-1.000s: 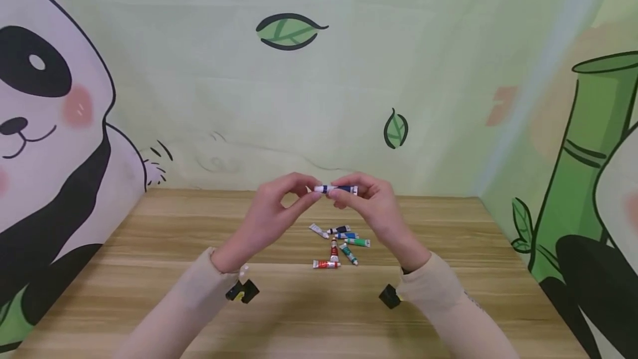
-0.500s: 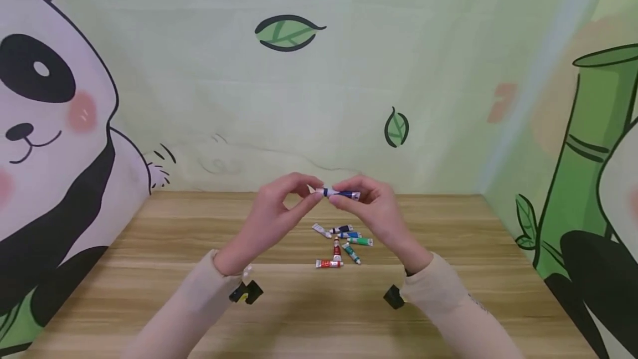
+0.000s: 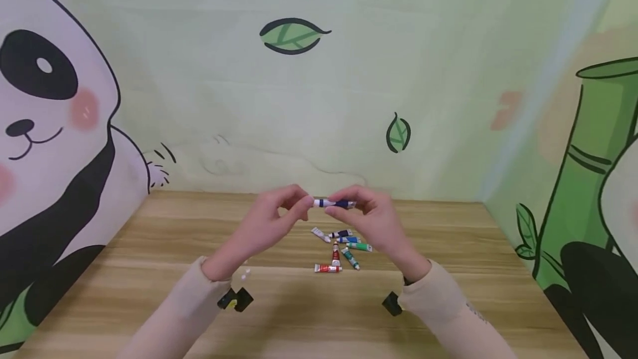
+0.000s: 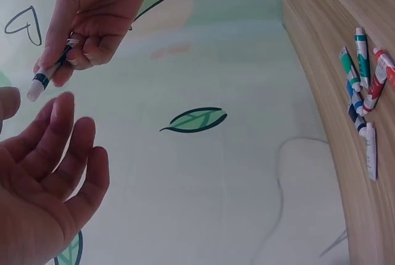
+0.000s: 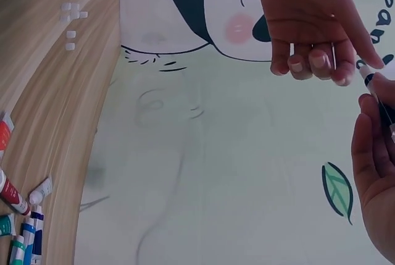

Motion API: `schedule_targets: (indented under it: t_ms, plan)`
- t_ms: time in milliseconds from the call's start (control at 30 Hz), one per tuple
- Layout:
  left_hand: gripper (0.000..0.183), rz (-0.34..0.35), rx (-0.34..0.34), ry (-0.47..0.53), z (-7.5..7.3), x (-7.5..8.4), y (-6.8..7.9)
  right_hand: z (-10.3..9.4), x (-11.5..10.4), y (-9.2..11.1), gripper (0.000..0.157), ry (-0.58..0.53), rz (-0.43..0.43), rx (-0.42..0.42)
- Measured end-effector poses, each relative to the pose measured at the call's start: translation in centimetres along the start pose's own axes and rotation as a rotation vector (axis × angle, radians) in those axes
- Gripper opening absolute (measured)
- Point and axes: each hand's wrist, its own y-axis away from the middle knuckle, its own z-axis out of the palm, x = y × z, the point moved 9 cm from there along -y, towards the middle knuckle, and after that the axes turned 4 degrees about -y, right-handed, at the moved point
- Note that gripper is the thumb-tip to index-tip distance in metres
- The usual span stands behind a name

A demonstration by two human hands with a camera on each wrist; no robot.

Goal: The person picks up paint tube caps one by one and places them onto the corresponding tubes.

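In the head view my right hand (image 3: pixel 376 215) pinches a dark blue and white paint tube (image 3: pixel 341 203) between thumb and fingers, held level above the table. The tube's white tip (image 4: pixel 34 91) points toward my left hand (image 3: pixel 271 218). That hand's fingertips are right at the tip in the head view. In the left wrist view its fingers (image 4: pixel 62 113) are spread apart from the thumb, with a gap round the tip. Below both hands, several small paint tubes lie loosely grouped, including a red tube (image 3: pixel 327 268), a green tube (image 3: pixel 360 247) and a white tube (image 3: pixel 319 234).
Several tiny white caps (image 5: pixel 74 15) lie on the wooden table (image 3: pixel 279 314), partly beside the left sleeve. A panda-printed cloth (image 3: pixel 324 93) hangs behind the table. Each wrist wears a small black camera, such as the right camera (image 3: pixel 392 303).
The fingers of my left hand have come loose from the tube's white end and shifted slightly left. Both hands appear a little lower in view. My right hand still pinches the tube.
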Motion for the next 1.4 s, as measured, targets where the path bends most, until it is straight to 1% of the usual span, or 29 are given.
schedule_targets:
  t_ms: [67,167,267,333,433,567,667,767,833,933,1000,1033,1133,1233,1400]
  plan:
    - [0.023,-0.014,-0.032,0.001,0.2,-0.2,0.2,0.3,-0.2,0.0,0.014,0.014,-0.026,-0.013]
    - [0.026,-0.025,-0.098,0.025,0.9,-0.4,0.3,0.3,-0.2,0.2,0.015,0.034,-0.043,-0.013]
    - [0.026,-0.018,-0.146,0.061,1.7,-0.4,0.2,0.1,-0.2,0.5,0.015,0.057,-0.033,-0.002]
    - [0.024,0.005,-0.156,0.064,2.0,-0.2,0.2,-0.2,0.0,0.6,0.014,0.066,-0.011,0.009]
    - [0.021,0.061,-0.153,0.039,2.1,0.4,0.0,-0.6,0.5,0.8,0.013,0.063,0.059,0.024]
    - [0.018,0.156,-0.126,0.01,1.8,1.4,-0.4,-1.1,0.9,0.7,0.016,0.048,0.142,0.036]
    - [0.015,0.213,-0.09,-0.002,1.4,2.0,-0.5,-1.2,0.8,0.4,0.02,0.035,0.166,0.03]
    - [0.014,0.238,-0.062,-0.013,1.0,2.2,-0.4,-1.0,0.6,0.2,0.022,0.028,0.153,0.001]
    - [0.014,0.228,-0.047,-0.008,0.8,2.1,-0.2,-0.6,0.4,0.2,0.027,0.026,0.123,-0.042]
    - [0.015,0.18,-0.024,0.015,0.5,1.7,0.0,-0.3,-0.1,0.4,0.041,0.022,0.045,-0.102]
    - [0.016,0.149,-0.001,0.028,0.2,1.5,0.1,-0.5,-0.5,0.5,0.05,0.013,-0.001,-0.12]
    - [0.017,0.14,0.009,0.032,0.1,1.4,0.1,-0.7,-0.6,0.5,0.052,0.015,-0.023,-0.118]
    - [0.019,0.145,0.026,0.037,-0.1,1.6,0.1,-1.6,-1.1,0.6,0.05,0.048,-0.065,-0.094]
    - [0.021,0.143,0.014,0.058,-0.1,1.7,0.2,-2.4,-1.4,0.8,0.043,0.102,-0.092,-0.074]
    - [0.025,0.074,-0.015,0.13,-0.1,1.1,0.5,-2.5,-1.6,1.0,0.036,0.109,-0.106,-0.083]
